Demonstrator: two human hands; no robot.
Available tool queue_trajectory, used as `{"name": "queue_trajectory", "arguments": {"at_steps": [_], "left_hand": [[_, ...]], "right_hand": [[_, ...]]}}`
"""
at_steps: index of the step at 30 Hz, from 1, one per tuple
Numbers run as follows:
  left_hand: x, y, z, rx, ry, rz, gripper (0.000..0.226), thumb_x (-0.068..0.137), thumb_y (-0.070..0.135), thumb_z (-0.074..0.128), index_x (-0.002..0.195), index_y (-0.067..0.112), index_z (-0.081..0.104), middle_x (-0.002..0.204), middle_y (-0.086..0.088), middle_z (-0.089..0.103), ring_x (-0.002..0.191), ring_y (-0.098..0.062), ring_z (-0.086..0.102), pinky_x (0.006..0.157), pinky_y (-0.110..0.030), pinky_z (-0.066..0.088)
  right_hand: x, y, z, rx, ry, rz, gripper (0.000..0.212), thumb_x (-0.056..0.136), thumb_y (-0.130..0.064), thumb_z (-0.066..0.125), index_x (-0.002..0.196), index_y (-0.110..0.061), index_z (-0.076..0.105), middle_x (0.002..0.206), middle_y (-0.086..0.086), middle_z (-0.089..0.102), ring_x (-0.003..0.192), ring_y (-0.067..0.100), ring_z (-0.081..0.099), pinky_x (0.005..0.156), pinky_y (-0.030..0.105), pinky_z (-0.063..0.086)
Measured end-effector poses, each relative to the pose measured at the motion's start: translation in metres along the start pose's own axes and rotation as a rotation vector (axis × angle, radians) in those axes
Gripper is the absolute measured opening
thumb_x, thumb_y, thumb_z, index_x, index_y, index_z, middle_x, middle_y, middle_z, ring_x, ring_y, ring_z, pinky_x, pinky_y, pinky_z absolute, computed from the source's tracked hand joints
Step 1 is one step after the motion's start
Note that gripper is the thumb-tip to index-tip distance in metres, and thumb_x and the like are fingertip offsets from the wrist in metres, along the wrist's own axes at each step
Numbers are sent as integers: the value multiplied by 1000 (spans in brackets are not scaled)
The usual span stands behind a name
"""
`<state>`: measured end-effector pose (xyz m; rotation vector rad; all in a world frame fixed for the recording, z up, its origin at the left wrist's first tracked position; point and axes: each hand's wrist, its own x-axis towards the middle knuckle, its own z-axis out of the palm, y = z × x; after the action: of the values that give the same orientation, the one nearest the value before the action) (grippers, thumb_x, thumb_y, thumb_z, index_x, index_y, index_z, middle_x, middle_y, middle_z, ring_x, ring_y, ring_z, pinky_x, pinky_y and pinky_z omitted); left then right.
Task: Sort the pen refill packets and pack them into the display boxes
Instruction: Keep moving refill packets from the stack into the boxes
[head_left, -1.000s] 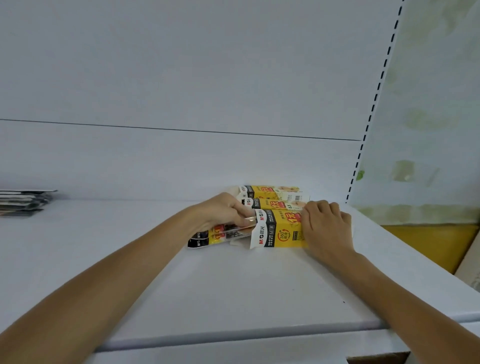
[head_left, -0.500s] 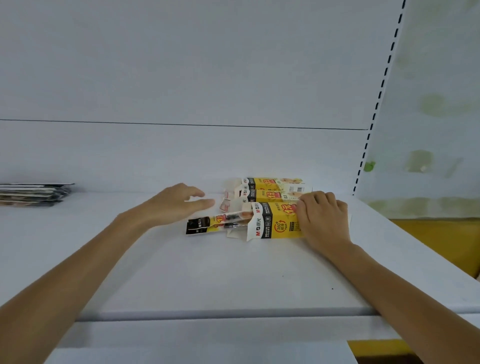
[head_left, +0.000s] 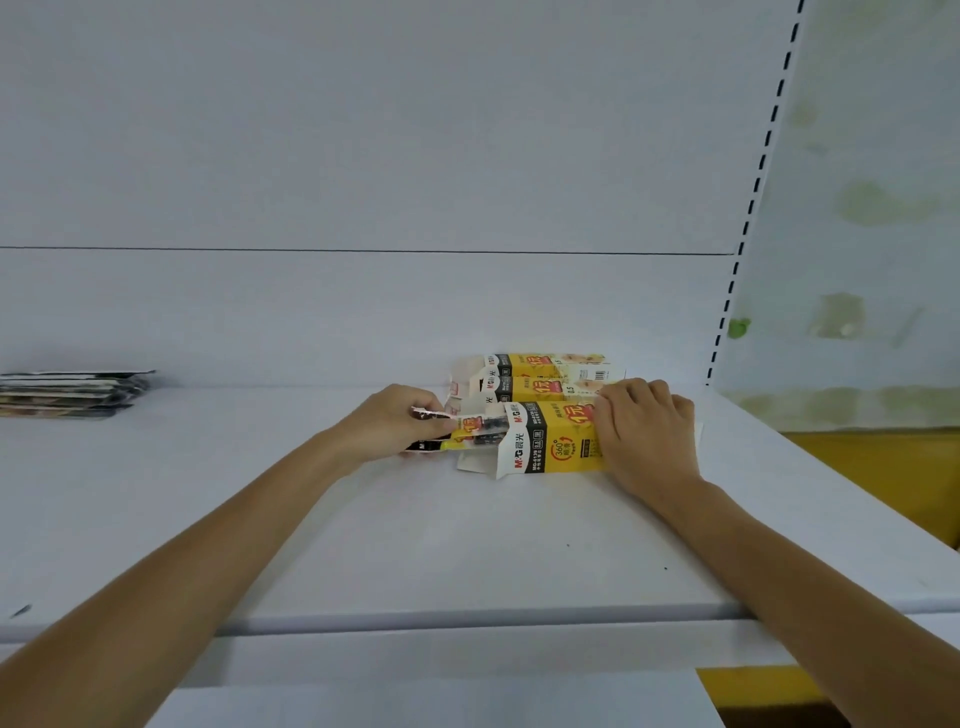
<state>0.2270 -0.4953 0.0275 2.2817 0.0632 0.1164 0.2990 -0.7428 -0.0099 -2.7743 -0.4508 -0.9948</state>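
Three yellow, black and white display boxes lie on their sides on the white shelf (head_left: 467, 551). The nearest box (head_left: 550, 441) has its white flaps open toward the left. My right hand (head_left: 644, 431) holds down its right end, fingers curled over the top. My left hand (head_left: 400, 423) grips a bundle of pen refill packets (head_left: 467, 434) whose right end sits in the box's open mouth. Behind it lie the second box (head_left: 540, 388) and the third box (head_left: 550, 362), against the back wall.
A flat stack of dark packets (head_left: 72, 395) lies at the far left of the shelf by the back panel. A slotted upright (head_left: 748, 218) bounds the shelf on the right, with a yellow surface (head_left: 878, 467) beyond it. The shelf's front edge runs just below my forearms.
My left hand, lifted off and open half a second ago, has come back down and gripped the packets at the box's mouth. My right hand has stayed on the box.
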Motion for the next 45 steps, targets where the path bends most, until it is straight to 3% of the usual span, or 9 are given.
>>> {"name": "queue_trajectory", "arguments": {"at_steps": [3,7,13,18,23,26,30,35,45], "left_hand": [[4,19,27,-28,58,63,13,85,26,65,73,23,64,83,1,62,76,-14,54,65,-24,40],[11,42,61,90,173,138,19,90,21,56,102,14,69,92,4,57,85,-10,51,66,-17,40],[5,36,36,-158,-174,-9,17,88,24,61,104,17,62,98,4,64,89,-9,57,70,-20,45],[9,34,48,-332,24,-92,9,80,10,70,87,13,65,98,-7,68,78,-12,64,72,-22,51],[4,45,62,-593,21,-172,12,83,1,64,93,6,61,89,-10,65,60,-10,61,38,-12,42],[6,45,73,-514,105,-162,12,83,7,65,92,10,57,91,-8,65,68,-11,60,44,-15,43],[11,44,71,-107,195,-44,8,83,15,62,84,15,53,94,-5,60,88,-20,58,66,-25,45],[3,42,46,-291,-50,-95,15,81,10,68,93,10,57,84,-5,67,62,-12,63,60,-20,53],[-5,38,45,-468,-28,-181,10,87,12,59,79,13,65,71,2,63,49,0,55,53,-17,39]], "right_hand": [[0,-2,4,40,11,-37,56,89,-33,10,102,-10,59,106,5,60,94,25,49,78,35,29],[-4,-11,2,140,29,-98,51,89,-31,14,93,-8,60,98,7,60,88,27,50,80,39,33],[-4,-7,1,101,15,-129,60,85,-39,5,97,-13,57,101,0,58,89,20,47,77,30,23],[-4,-10,1,150,34,-120,62,83,-41,4,98,-13,57,101,0,57,90,20,47,83,34,28],[-4,-10,-1,146,34,-193,55,87,-36,8,89,-10,56,92,3,58,83,22,46,74,34,30],[-3,-12,0,102,95,-216,45,92,-35,18,81,-11,55,81,2,58,75,23,48,65,35,35],[-2,-12,2,75,104,-210,45,93,-37,20,81,-12,56,79,1,56,74,23,49,63,34,35],[-2,-11,2,122,59,-192,56,90,-46,9,90,-13,55,88,0,54,82,22,46,73,35,36],[-3,-13,1,153,60,-165,55,90,-42,11,91,-12,57,88,2,57,79,21,44,72,34,36]]}}
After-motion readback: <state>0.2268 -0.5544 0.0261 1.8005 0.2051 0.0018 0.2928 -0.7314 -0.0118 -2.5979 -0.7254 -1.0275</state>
